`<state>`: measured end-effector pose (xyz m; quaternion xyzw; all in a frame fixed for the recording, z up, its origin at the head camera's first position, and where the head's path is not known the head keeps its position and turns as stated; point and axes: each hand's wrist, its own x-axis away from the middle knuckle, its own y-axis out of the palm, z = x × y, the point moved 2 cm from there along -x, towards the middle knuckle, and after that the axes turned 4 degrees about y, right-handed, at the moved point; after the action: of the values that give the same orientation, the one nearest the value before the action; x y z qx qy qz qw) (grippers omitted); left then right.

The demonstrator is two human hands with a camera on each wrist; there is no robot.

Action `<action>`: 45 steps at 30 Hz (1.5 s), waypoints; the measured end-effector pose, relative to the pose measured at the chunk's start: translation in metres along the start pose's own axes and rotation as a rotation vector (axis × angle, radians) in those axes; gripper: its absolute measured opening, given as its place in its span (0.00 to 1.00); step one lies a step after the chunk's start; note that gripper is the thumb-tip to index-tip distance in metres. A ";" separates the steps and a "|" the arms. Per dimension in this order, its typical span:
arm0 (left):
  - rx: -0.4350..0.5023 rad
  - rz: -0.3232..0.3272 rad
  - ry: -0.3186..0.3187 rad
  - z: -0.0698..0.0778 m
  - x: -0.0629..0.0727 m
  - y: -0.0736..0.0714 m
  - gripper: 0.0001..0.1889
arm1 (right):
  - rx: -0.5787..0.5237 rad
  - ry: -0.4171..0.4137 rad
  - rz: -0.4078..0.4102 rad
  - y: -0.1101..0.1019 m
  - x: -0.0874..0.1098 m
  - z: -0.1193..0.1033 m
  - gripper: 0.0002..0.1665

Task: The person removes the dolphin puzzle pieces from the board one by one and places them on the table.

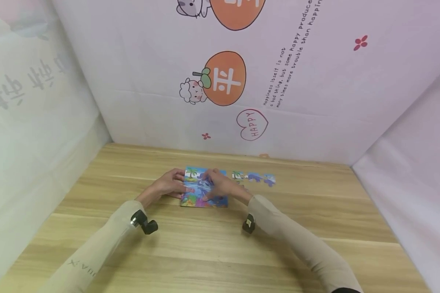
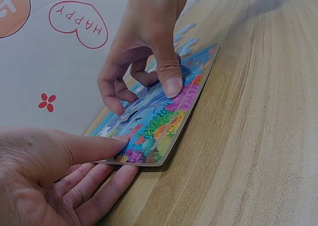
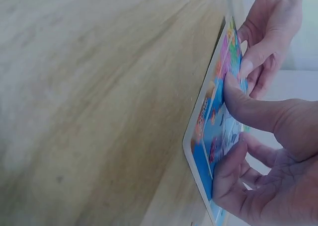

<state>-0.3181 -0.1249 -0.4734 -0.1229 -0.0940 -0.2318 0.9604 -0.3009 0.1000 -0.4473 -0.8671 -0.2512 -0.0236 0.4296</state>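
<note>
A jigsaw puzzle (image 1: 194, 200) with a bright undersea picture in a flat tray lies towards the back of the table. My left hand (image 1: 167, 182) grips its left side, thumb (image 2: 102, 147) on the picture and fingers along and under the edge. Over the middle of the picture is my right hand (image 1: 223, 185). Its thumb (image 2: 171, 82) touches the coral part and its bent fingertips rest on the dolphin part, spread apart from the thumb. A dark gap shows among the pieces beside these fingertips in the left wrist view.
Several loose puzzle pieces (image 1: 254, 177) lie on the wooden table (image 1: 190, 252) just right of the puzzle. Behind the table hangs a white printed cloth (image 1: 150, 101), with more cloth at both sides. Small dark devices (image 1: 146, 225) are strapped at the wrists.
</note>
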 end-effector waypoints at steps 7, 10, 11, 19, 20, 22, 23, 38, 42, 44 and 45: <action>-0.014 -0.002 0.001 0.000 0.001 0.000 0.40 | 0.002 0.011 0.030 0.002 0.001 0.001 0.47; -0.011 0.001 0.001 0.001 0.001 0.000 0.41 | 0.040 0.007 0.056 0.002 0.002 0.000 0.49; -0.008 0.004 -0.001 0.002 0.001 0.000 0.42 | 0.051 0.004 0.064 0.002 0.003 0.000 0.49; 0.009 0.009 -0.011 0.000 0.001 -0.001 0.39 | 0.106 0.011 0.071 0.003 0.004 0.001 0.48; 0.013 0.009 -0.011 0.000 0.001 0.000 0.39 | 0.107 0.007 0.070 0.003 0.004 0.002 0.49; 0.018 0.006 -0.009 -0.001 0.001 -0.001 0.39 | 0.111 -0.008 0.068 0.003 0.004 0.002 0.49; 0.017 0.005 -0.008 -0.001 0.001 -0.001 0.38 | 0.111 -0.014 0.066 0.003 0.004 0.002 0.49; 0.015 -0.001 -0.004 0.000 -0.002 0.000 0.38 | -0.088 -0.144 0.001 -0.004 0.000 0.006 0.25; 0.019 0.007 -0.006 0.000 -0.001 0.000 0.38 | -0.138 -0.123 0.047 -0.004 0.001 0.009 0.21; 0.020 0.011 -0.011 0.000 -0.001 0.000 0.38 | -0.143 -0.126 0.062 -0.003 0.001 0.009 0.19; 0.023 0.014 -0.014 0.000 0.000 0.000 0.38 | -0.148 -0.135 0.070 -0.003 0.001 0.010 0.18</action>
<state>-0.3184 -0.1247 -0.4735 -0.1140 -0.1025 -0.2231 0.9627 -0.3033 0.1095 -0.4507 -0.9042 -0.2468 0.0315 0.3471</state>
